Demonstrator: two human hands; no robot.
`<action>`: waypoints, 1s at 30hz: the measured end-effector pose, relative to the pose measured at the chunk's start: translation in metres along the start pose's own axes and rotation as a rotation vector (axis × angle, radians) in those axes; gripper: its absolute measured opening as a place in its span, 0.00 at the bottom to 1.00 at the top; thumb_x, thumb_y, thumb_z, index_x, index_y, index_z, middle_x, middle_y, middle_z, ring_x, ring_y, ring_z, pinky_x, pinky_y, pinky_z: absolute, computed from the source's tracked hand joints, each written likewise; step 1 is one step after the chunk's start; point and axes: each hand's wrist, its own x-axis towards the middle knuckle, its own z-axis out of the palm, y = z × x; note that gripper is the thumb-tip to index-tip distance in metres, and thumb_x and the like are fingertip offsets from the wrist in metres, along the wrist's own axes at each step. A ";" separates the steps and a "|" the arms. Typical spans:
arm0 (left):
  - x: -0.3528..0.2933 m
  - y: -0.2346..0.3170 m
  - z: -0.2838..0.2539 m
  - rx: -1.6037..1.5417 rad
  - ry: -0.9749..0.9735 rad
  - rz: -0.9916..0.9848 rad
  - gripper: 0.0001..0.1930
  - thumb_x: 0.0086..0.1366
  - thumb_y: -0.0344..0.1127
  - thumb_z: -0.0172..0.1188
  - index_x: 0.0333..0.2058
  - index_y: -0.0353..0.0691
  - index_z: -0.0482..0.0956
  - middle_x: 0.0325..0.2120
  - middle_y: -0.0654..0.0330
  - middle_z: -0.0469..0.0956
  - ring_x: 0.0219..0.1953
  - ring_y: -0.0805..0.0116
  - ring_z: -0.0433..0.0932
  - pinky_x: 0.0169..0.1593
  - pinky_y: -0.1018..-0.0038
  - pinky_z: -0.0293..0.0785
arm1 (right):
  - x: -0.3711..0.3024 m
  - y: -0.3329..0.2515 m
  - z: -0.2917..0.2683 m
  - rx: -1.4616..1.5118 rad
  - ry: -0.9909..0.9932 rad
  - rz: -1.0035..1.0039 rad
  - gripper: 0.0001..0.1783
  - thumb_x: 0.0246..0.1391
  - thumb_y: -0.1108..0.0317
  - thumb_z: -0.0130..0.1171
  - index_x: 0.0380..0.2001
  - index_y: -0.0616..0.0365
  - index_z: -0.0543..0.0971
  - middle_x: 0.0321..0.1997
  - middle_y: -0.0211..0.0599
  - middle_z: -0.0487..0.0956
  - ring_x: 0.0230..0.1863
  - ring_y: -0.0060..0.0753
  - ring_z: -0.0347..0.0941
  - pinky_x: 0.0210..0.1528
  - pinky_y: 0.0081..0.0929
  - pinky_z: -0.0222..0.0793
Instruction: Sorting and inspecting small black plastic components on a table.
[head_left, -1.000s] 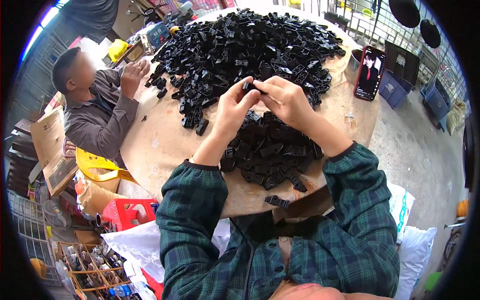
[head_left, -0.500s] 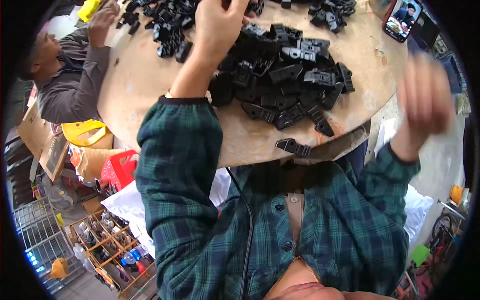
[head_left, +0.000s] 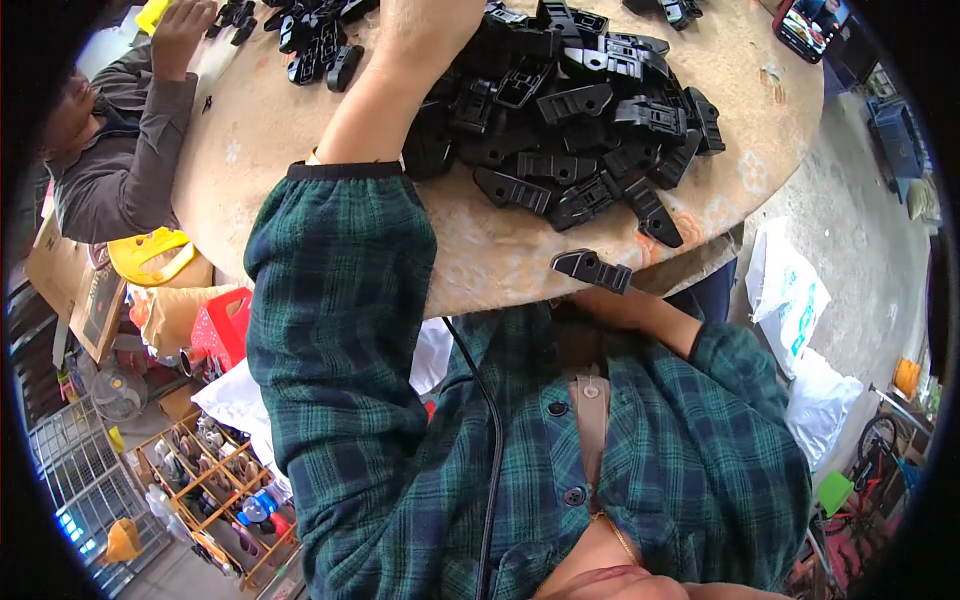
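Note:
My left hand (head_left: 430,30) reaches over the round table (head_left: 500,270) at the far side of a heap of black plastic parts (head_left: 590,130). Its fingers lie past the top edge of the picture, so what they hold, if anything, is hidden. In front of my chest, my right hand (head_left: 625,310) is tucked beneath the table's near edge, with its fingers out of sight. One loose black plastic part (head_left: 592,270), with a hole and a ribbed side, lies at that edge, just above the right hand. Others in the heap look alike.
Across the table at left, a person in a dark jacket (head_left: 130,170) sits by another pile of small black parts (head_left: 320,45). A phone (head_left: 808,30) stands at the far right. Red (head_left: 222,325) and yellow (head_left: 150,255) plastic seats and a wooden rack (head_left: 200,490) are at my left; white bags (head_left: 785,290) lie right.
My right hand has come down from its raised place at the right and in under the table's near edge. The left hand sits higher in the picture, and the whole view has shifted slightly.

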 end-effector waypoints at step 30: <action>-0.201 0.054 0.075 0.257 -0.932 0.300 0.35 0.52 0.31 0.61 0.57 0.33 0.54 0.49 0.44 0.64 0.49 0.50 0.68 0.50 0.64 0.69 | -0.050 -0.022 -0.008 -0.001 0.029 0.571 0.18 0.47 0.52 0.52 0.38 0.48 0.78 0.38 0.44 0.78 0.39 0.47 0.75 0.39 0.41 0.71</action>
